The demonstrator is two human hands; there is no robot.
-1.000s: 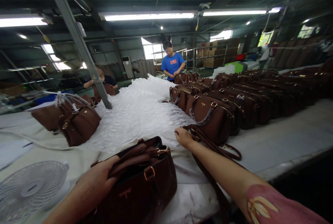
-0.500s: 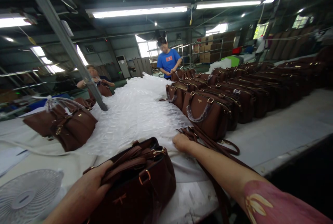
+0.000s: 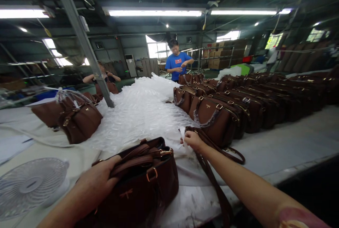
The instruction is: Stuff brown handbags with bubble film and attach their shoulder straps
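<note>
At the far left, a white fan (image 3: 33, 185) is set on the table (image 3: 265, 154), with two brown bags (image 3: 81, 124) lying behind it. The open brown bag (image 3: 137, 192) is stood upright in front, near the table's edge, and is steadied by the left hand (image 3: 99, 175), which seems closed on the folded strap (image 3: 135, 166) at its mouth; the fingertips are hidden. Beyond it, the heap of clear wrap (image 3: 145, 108) is left spread across the middle. The change is seen at the right hand (image 3: 194, 141): a white strip (image 3: 182, 132) is now pinched there and raised—none could be seen in its grip a second ago. Both hands are thus judged to be occupied, with the bag kept in place. Beside that hand, loose brown straps (image 3: 208, 143) are left lying before the packed row of bags (image 3: 212, 115).
</note>
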